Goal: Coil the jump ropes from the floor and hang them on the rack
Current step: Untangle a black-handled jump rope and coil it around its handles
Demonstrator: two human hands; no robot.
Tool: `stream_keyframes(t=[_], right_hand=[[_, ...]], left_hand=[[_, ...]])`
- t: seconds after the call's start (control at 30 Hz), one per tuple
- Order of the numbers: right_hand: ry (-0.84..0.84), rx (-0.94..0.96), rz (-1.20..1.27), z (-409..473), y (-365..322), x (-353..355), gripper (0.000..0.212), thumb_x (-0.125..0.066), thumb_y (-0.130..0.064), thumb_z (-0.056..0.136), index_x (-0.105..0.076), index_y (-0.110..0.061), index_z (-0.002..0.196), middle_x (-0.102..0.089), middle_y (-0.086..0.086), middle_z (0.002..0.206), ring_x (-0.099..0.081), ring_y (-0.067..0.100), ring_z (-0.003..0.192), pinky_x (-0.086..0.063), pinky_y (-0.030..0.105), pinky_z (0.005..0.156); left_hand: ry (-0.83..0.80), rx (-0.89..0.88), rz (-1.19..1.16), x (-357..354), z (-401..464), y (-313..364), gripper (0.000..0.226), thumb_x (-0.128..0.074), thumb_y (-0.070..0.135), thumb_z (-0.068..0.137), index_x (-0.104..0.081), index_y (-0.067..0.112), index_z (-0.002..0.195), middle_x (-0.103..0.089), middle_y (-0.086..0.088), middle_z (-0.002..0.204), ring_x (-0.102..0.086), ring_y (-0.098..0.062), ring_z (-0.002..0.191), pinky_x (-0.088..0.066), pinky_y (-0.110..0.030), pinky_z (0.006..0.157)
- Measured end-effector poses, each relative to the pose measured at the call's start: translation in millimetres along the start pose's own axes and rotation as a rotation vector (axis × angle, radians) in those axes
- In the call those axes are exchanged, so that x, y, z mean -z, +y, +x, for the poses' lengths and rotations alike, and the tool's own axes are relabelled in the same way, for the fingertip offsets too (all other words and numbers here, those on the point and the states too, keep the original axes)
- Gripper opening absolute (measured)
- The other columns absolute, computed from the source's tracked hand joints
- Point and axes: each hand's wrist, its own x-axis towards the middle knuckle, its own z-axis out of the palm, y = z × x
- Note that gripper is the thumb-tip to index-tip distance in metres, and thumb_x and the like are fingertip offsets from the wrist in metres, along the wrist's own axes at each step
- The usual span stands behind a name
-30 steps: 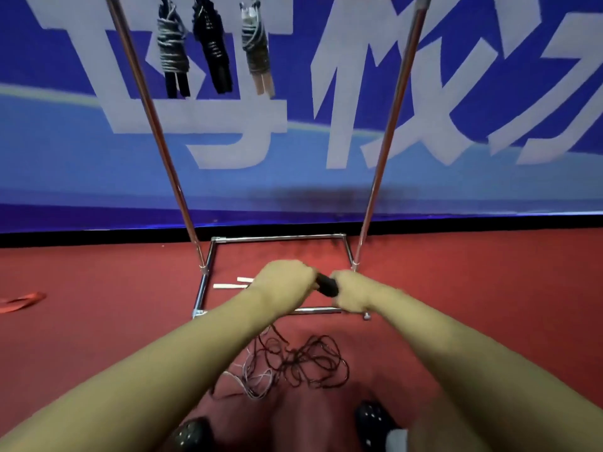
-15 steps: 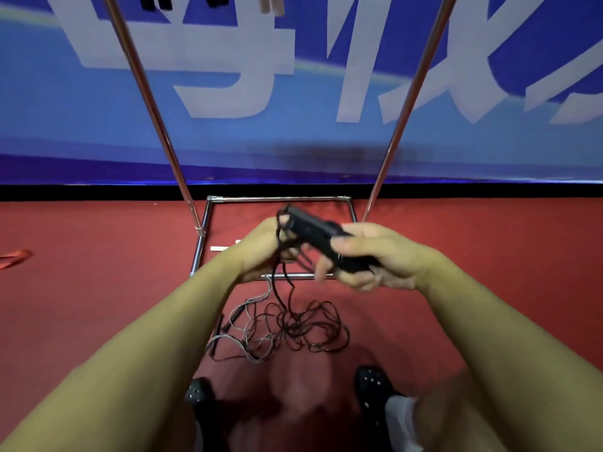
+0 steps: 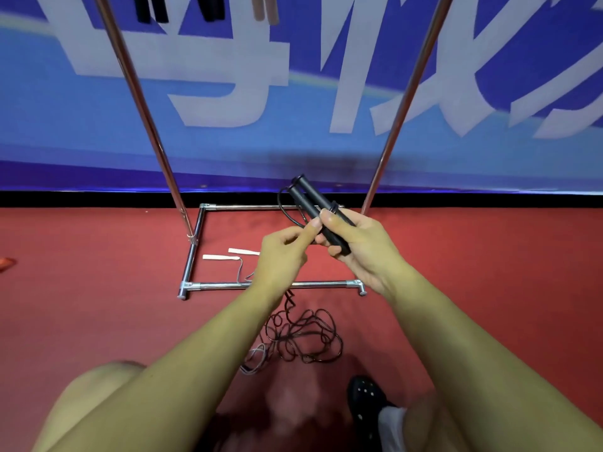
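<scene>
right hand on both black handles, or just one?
Touching both. The head view shows the right hand wrapped around the two black handles held side by side, thumb pressed across the top of the pair.

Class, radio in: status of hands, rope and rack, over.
Right hand grips both black handles. Left hand pinches near them. Black cord tangled on floor, uncoiled. White rope lies inside rack base.

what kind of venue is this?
Probably a sports hall or gym: red sports floor, a blue banner with large white characters along the wall, and a chrome rack with jump rope handles hanging from it.
</scene>
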Motion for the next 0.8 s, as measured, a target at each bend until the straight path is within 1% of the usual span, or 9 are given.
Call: stream_keyframes(t=[0.17, 0.3, 0.33, 0.47, 0.53, 0.6, 0.7, 0.73, 0.8], right_hand=[[0.017, 0.042, -0.054, -2, -2, 2, 0.021, -0.068, -0.019, 0.098, -0.071, -0.001, 0.109, -0.072, 0.009, 0.095, -0.065, 0.015, 0.076, -0.042, 0.019, 0.056], [0.067, 0.123, -0.013, -1, -4, 1, 0.019, -0.066, -0.016, 0.099, -0.074, 0.0, 0.105, -0.073, 0.01, 0.089, -0.063, 0.013, 0.067, -0.034, 0.02, 0.051], [0.076, 0.134, -0.007, 0, -4, 1, 0.02, -0.066, -0.017, 0.099, -0.074, 0.0, 0.105, -0.073, 0.011, 0.092, -0.062, 0.013, 0.066, -0.034, 0.021, 0.051], [0.11, 0.133, -0.084, 2, -1, 3, 0.022, -0.067, -0.019, 0.099, -0.073, 0.001, 0.105, -0.071, 0.004, 0.082, -0.058, 0.014, 0.066, -0.037, 0.021, 0.051], [0.101, 0.123, -0.131, 2, -2, 2, 0.021, -0.067, -0.02, 0.099, -0.071, -0.001, 0.106, -0.069, 0.0, 0.079, -0.057, 0.015, 0.065, -0.039, 0.022, 0.052], [0.099, 0.103, -0.138, 1, -5, 3, 0.021, -0.069, -0.02, 0.098, -0.062, -0.005, 0.111, -0.07, 0.005, 0.085, -0.057, 0.017, 0.064, -0.039, 0.025, 0.053], [0.109, 0.033, -0.071, 1, -10, 12, 0.049, -0.072, -0.018, 0.095, -0.039, -0.016, 0.131, -0.068, 0.013, 0.096, -0.058, 0.018, 0.062, -0.041, 0.027, 0.053], [0.08, 0.034, -0.089, 1, -10, 15, 0.05, -0.071, -0.018, 0.096, -0.041, -0.018, 0.136, -0.068, 0.012, 0.097, -0.058, 0.018, 0.063, -0.041, 0.027, 0.053], [0.009, 0.089, -0.195, 2, -9, 18, 0.036, -0.067, -0.02, 0.099, -0.055, -0.017, 0.133, -0.069, 0.006, 0.097, -0.057, 0.018, 0.066, -0.041, 0.025, 0.054]], left_hand=[[0.011, 0.013, 0.032, 0, 1, 4, 0.042, -0.07, 0.048, 0.092, -0.063, 0.022, 0.06, -0.039, 0.007, 0.053, -0.031, -0.014, 0.051, -0.027, -0.018, 0.045], [-0.007, 0.018, -0.032, -2, 1, 10, 0.04, -0.062, 0.048, 0.098, -0.076, 0.013, 0.087, -0.065, 0.009, 0.068, -0.034, -0.011, 0.05, -0.029, -0.016, 0.046], [-0.012, 0.024, -0.053, -4, 1, 10, 0.04, -0.06, 0.048, 0.099, -0.077, 0.013, 0.09, -0.063, 0.008, 0.069, -0.031, -0.01, 0.049, -0.028, -0.016, 0.045], [0.064, 0.054, 0.058, -2, 1, 11, 0.05, -0.064, 0.054, 0.094, -0.066, 0.014, 0.065, -0.046, 0.013, 0.05, -0.031, -0.008, 0.044, -0.026, -0.022, 0.047], [0.077, 0.048, 0.142, 0, 2, 11, 0.055, -0.064, 0.056, 0.093, -0.061, 0.01, 0.064, -0.04, 0.014, 0.045, -0.03, -0.008, 0.045, -0.024, -0.025, 0.048], [0.05, 0.025, 0.186, 2, 3, 11, 0.057, -0.063, 0.054, 0.095, -0.057, 0.009, 0.062, -0.04, 0.014, 0.044, -0.029, -0.006, 0.043, -0.024, -0.023, 0.047], [0.014, -0.015, 0.239, 1, 1, 13, 0.056, -0.064, 0.047, 0.097, -0.056, 0.007, 0.059, -0.046, 0.015, 0.045, -0.034, -0.003, 0.038, -0.025, -0.015, 0.045], [0.005, -0.011, 0.244, 1, 1, 12, 0.057, -0.064, 0.046, 0.097, -0.058, 0.002, 0.061, -0.044, 0.015, 0.042, -0.036, -0.003, 0.038, -0.025, -0.014, 0.045], [-0.001, 0.0, 0.242, 0, 1, 10, 0.059, -0.064, 0.046, 0.097, -0.059, -0.002, 0.064, -0.043, 0.015, 0.039, -0.033, -0.004, 0.039, -0.025, -0.015, 0.045]])
